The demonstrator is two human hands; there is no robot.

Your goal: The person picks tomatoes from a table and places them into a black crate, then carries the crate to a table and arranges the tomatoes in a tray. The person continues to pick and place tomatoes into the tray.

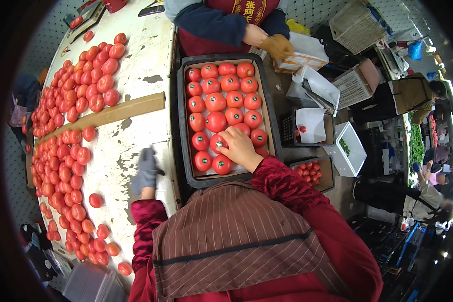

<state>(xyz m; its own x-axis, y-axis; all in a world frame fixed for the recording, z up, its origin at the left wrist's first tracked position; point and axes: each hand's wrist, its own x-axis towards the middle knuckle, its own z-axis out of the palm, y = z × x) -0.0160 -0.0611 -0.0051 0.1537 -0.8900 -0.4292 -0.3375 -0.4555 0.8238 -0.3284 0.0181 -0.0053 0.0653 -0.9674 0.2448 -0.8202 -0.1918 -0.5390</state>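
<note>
My bare right hand (238, 147) rests on a tomato (218, 142) with a small dark sticker, near the lower middle of a black plastic crate (184, 124). Stickered tomatoes lie in rows in the crate, over a cardboard lining; my hand hides part of them. To the left, my left hand (146, 173), in a grey knit glove, is over the worn white table (113, 170) with its fingers apart and nothing in it. Many loose tomatoes (65, 174) spread over the table's left part, on both sides of a cardboard strip (136, 108).
Across the crate stands a person (219, 30) with one tan glove. Right of my crate are a crate of small tomatoes (308, 171), a black crate with paper (311, 126) and white foam boxes (349, 151). A scale (87, 22) sits at the table's far end.
</note>
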